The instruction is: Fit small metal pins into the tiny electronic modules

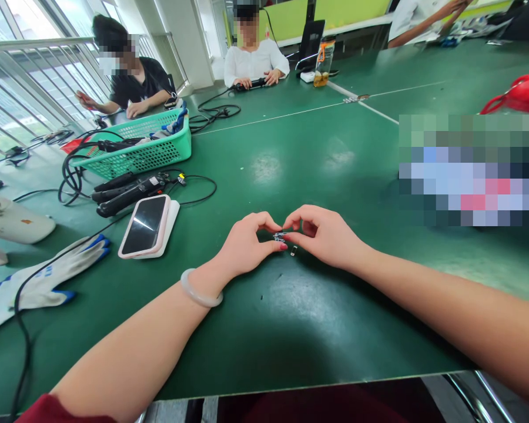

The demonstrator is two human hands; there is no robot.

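Note:
My left hand (255, 241) and my right hand (320, 235) meet over the middle of the green table (264, 317). Between their fingertips is a small silvery piece (280, 237), mostly covered by the fingers, so its kind is unclear. Thumb and forefinger of my left hand pinch it from the left. My right thumb and fingers close on it from the other side. Just below my right thumb, a tiny light-coloured metal-looking piece (294, 251) lies on the table. A pale bangle (201, 289) circles my left wrist.
Left of my hands lie a phone (145, 226), black corded tools (130, 194) and a white-and-blue glove (48, 276). Behind them stands a green basket (145, 155) with cables. A bottle (323, 64) and a red bag-like item (518, 94) are farther off. Other people sit around the table.

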